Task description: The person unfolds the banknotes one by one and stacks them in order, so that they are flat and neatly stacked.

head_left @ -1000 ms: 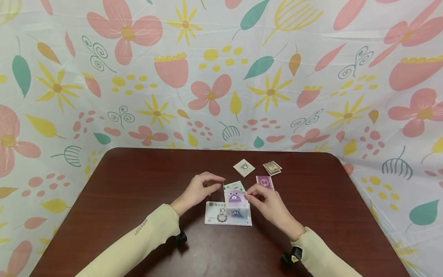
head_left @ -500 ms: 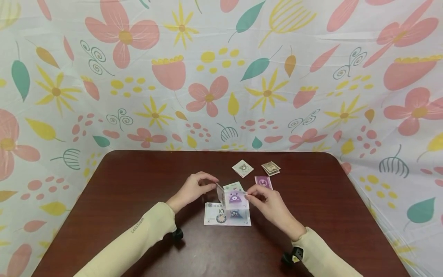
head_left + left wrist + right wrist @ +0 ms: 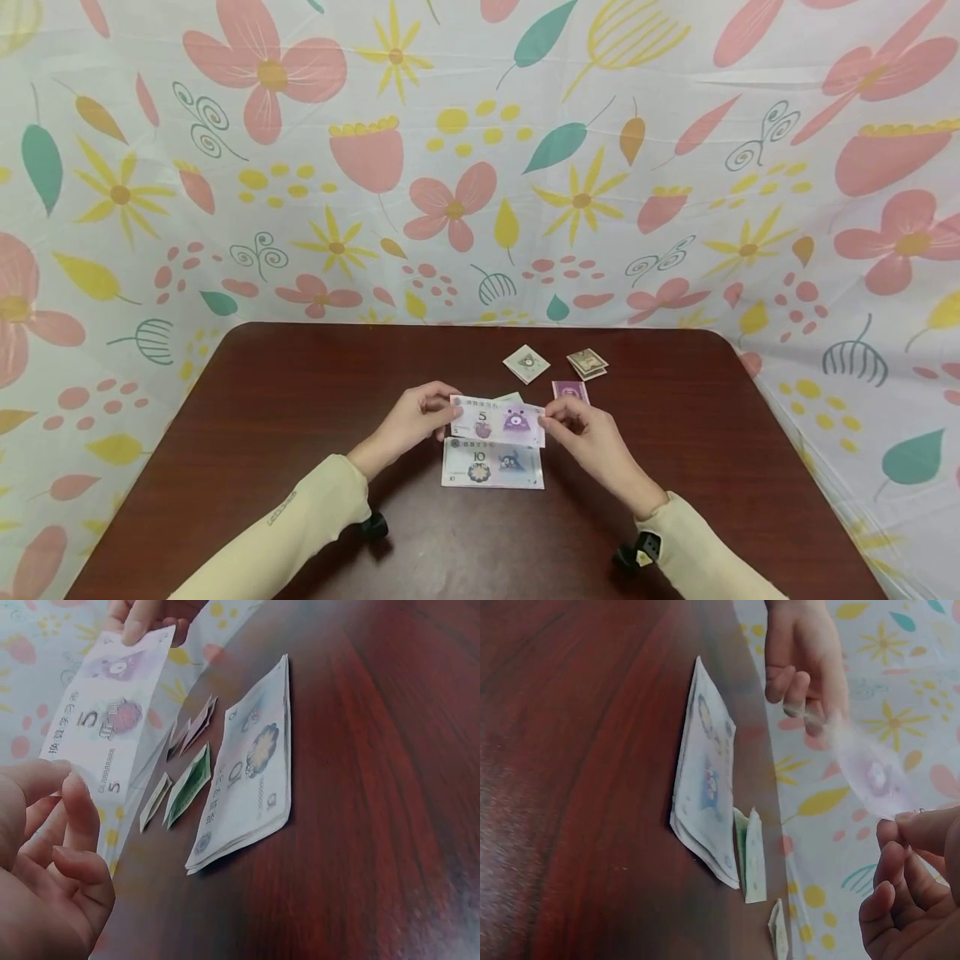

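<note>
A purple play banknote (image 3: 495, 421) marked 5 is stretched flat between both hands, lifted above the table. My left hand (image 3: 408, 425) pinches its left end, and my right hand (image 3: 592, 437) pinches the right end between thumb and forefinger. Just below it on the table lies a small stack of notes (image 3: 491, 467) with a 10 on top; the left wrist view shows the stack (image 3: 247, 765) has several layers. Behind the held note, a folded green note (image 3: 187, 784) is mostly hidden in the head view.
Toward the back of the table (image 3: 337, 358) lie a folded pale note (image 3: 527, 363) and a folded brown note (image 3: 587, 363). A folded purple note (image 3: 570, 390) sits behind the right hand. A flowered cloth (image 3: 465, 167) hangs along the far edge.
The folded purple 5 note has been unfolded: its left half swung out to the left with the left hand, which moved left and slightly down. The right hand stayed nearly still.
</note>
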Demonstrator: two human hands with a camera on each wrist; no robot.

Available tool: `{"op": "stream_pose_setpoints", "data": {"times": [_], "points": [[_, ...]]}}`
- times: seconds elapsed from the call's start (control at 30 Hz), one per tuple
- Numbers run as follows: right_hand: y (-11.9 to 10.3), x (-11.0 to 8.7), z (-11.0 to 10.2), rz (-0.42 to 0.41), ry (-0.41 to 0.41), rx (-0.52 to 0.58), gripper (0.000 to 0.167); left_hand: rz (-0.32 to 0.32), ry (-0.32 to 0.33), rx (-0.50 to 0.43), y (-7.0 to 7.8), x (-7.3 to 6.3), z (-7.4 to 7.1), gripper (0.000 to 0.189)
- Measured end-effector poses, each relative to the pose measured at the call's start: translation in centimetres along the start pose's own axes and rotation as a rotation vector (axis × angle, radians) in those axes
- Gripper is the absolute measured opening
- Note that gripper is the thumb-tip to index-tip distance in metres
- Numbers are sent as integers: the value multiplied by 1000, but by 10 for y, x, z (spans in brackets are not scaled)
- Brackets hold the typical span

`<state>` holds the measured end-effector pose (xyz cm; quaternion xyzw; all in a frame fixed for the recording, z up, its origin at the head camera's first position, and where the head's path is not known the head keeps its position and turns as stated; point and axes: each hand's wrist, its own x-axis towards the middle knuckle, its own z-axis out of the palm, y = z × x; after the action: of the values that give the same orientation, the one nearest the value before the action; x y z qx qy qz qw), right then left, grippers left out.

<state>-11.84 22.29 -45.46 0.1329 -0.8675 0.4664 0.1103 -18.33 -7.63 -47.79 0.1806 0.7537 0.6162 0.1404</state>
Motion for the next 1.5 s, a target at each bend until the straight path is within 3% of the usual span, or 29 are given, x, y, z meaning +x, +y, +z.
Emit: {"op": "stream_pose_setpoints", "data": {"times": [0.3,0.53,0.73,1.13,1.5], "points": [[4,-3,6,78,7,0,13,56,35,86,1,-14,1,47],[5,-3,8,58,-2,42,34,107,103,125,5,-21,7,25],[8,-5,11,41,-33,17,18,147,44,223,5,-24,5,8],[14,-16,18,40,-147,-40,16,158,-71,287,-10,-30,4,12],[22,-23,27,-27,-204,-111,15,164,-71,566,-16,-36,11,10]]}}
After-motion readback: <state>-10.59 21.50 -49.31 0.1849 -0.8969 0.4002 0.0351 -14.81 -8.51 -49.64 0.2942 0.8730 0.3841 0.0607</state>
